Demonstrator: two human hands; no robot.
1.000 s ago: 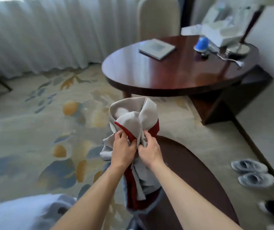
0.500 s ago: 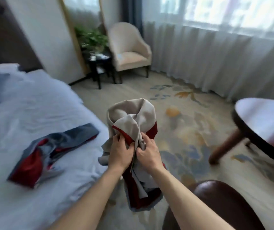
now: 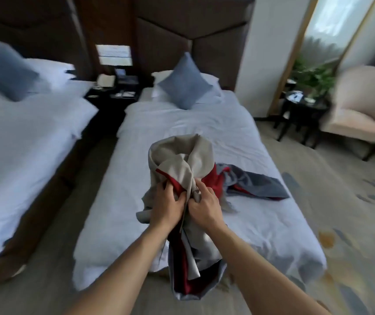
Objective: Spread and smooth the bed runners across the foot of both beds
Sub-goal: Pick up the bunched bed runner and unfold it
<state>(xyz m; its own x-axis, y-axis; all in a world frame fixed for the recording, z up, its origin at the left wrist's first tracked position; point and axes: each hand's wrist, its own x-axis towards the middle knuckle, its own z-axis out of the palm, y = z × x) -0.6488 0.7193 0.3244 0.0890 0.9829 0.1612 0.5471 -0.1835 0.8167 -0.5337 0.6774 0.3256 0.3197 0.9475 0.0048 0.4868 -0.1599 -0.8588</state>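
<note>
Both hands, left hand (image 3: 167,204) and right hand (image 3: 205,206), are gripping a bunched-up runner (image 3: 182,162), held up over the foot of the right bed (image 3: 136,183). A second runner (image 3: 254,183) lies crumpled on that bed, just behind it.

Bare white sheet of near bed (image 3: 182,133) beyond crumpled second runner (image 3: 250,180); aisle (image 3: 86,178) leftward.
</note>
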